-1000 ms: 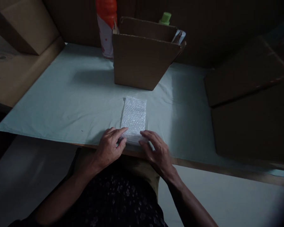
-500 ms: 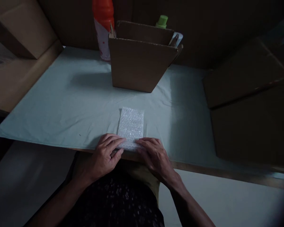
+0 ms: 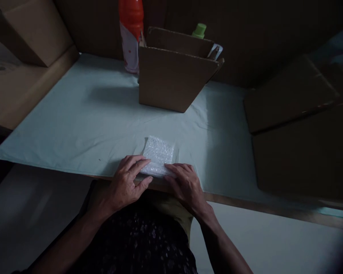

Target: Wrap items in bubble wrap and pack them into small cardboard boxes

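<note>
At 6 o'clock from the bubble wrap (image 3: 159, 150), nearest the camera, a dark speckled garment (image 3: 144, 236) is seen. The left hand (image 3: 127, 179) is placed at 8 o'clock, with its fingertips laid on the wrap's near left corner and its thumb held apart on the near side. The right hand (image 3: 187, 184) is placed at 4 o'clock, its fingers bent onto the near right corner and its thumb partly hidden. Neither hand is clenched; whether the wrap is pinched or only pressed cannot be told. The wrap is laid flat on a pale cloth (image 3: 103, 125), just beside the table edge (image 3: 231, 199), and a thicker, folded band is formed along its near side.

Well apart, at 3 o'clock, dark boxes (image 3: 294, 160) are set in shadow; at 10 o'clock, more boxes (image 3: 14, 91) are stacked. At 12 o'clock, an open carton (image 3: 171, 80) is stood on the cloth. Behind it, a red and white bottle (image 3: 130, 42) is partly covered at 11, and a green cap (image 3: 200, 29) is glimpsed toward 1.
</note>
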A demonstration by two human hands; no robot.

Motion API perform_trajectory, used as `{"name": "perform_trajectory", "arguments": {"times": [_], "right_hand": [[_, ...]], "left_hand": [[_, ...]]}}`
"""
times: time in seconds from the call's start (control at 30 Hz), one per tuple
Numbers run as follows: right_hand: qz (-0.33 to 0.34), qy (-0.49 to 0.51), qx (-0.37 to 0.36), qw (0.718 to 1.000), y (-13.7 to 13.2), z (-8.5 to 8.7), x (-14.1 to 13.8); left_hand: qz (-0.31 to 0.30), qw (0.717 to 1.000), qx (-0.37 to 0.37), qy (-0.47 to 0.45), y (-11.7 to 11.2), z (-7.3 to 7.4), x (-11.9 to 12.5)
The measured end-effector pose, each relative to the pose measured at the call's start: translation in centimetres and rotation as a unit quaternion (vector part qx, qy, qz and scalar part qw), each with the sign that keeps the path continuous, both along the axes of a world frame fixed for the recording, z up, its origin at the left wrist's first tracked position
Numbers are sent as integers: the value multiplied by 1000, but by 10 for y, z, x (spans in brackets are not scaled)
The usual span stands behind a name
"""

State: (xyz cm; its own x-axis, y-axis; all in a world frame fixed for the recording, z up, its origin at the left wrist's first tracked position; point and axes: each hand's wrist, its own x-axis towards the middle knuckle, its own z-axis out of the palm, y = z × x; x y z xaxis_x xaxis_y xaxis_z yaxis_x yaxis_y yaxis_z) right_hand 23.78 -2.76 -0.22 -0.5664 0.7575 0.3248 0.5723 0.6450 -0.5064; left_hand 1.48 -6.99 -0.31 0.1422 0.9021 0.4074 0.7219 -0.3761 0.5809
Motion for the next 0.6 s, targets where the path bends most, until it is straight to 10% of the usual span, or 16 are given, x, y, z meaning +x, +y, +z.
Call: {"name": "perform_trajectory", "arguments": {"times": [0.37, 0.5, 0.6], "right_hand": [[-26, -90, 69, 993, -1, -1, -10], [-60, -73, 47, 994, 14, -8, -18], [-57, -2, 11, 998, 12, -2, -22]], "left_hand": [[83, 994, -60, 24, 22, -9, 1], [142, 972, -99, -157, 7, -1, 0], [135, 902, -196, -360, -13, 5, 4]]}}
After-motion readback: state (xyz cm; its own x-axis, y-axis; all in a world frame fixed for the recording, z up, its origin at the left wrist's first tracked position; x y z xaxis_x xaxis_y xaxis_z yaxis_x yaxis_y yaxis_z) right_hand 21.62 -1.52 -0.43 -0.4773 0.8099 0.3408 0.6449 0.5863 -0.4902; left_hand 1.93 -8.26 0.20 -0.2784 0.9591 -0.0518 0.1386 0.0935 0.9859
